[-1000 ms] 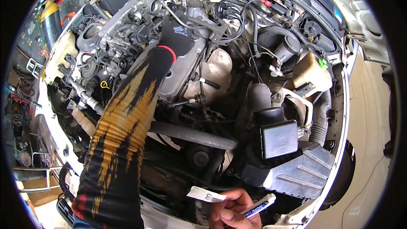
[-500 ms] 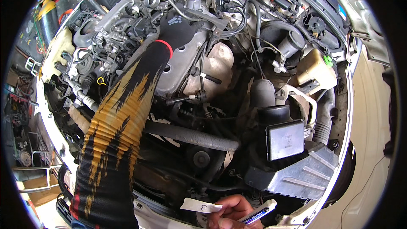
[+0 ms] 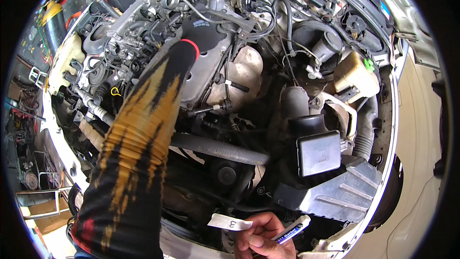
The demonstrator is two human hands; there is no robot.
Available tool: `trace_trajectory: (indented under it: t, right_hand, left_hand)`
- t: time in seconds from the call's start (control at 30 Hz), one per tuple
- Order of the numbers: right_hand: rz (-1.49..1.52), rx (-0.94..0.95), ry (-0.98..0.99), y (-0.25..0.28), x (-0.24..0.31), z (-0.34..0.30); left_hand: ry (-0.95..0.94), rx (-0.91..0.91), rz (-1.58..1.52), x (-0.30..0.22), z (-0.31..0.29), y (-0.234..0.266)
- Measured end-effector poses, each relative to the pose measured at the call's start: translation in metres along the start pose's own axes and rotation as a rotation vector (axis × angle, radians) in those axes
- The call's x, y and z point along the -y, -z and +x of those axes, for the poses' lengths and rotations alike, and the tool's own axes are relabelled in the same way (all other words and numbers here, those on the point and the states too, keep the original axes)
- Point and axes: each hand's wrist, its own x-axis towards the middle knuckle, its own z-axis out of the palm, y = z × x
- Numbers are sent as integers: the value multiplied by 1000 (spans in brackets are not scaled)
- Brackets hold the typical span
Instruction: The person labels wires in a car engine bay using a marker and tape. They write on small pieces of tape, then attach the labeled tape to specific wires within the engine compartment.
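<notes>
My left hand (image 3: pixel 203 32), in a black glove with a red cuff edge, reaches far over the grey engine cover (image 3: pixel 196 85). Its fingers are hidden among the pipes and hoses there, so I cannot see whether they hold anything. A black and yellow patterned sleeve covers that arm. Low in the picture, my bare right hand (image 3: pixel 265 238) is closed. Thumb and forefinger pinch a short white strip of tape (image 3: pixel 226 221) with a handwritten mark on it. A white marker pen (image 3: pixel 293 229) lies in the same hand, sticking out to the right.
Around my arm lies an open engine bay. A thick black hose (image 3: pixel 220 150) crosses its middle, beside a heat shield (image 3: pixel 239 74). To the right are a black air box (image 3: pixel 318 153) and a cream fluid reservoir (image 3: pixel 354 77). A yellow dipstick loop (image 3: pixel 115 91) stands at left.
My left forearm has shifted slightly to the right, its glove still at the far side of the engine. The right hand keeps the strip and marker, with the strip moved slightly up and right.
</notes>
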Motion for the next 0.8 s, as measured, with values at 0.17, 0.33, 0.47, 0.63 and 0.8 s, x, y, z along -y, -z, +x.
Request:
trace_trajectory:
  t: [0.17, 0.33, 0.47, 0.63, 0.8]
  right_hand:
    - [27, 42, 17, 8, -6, -2]
    - [38, 47, 3, 6, -3, -5]
    - [55, 54, 14, 4, -2, -5]
    - [81, 50, -18, 7, -3, -4]
    - [53, 48, -4, 12, -4, -4]
  left_hand:
    - [110, 279, -239, 16, 5, -18]
    - [29, 123, -512, 28, 7, -20]
    - [78, 123, -785, 29, 3, -6]
    - [433, -194, -540, 11, -13, 8]
    - [488, -321, -326, -2, -14, 20]
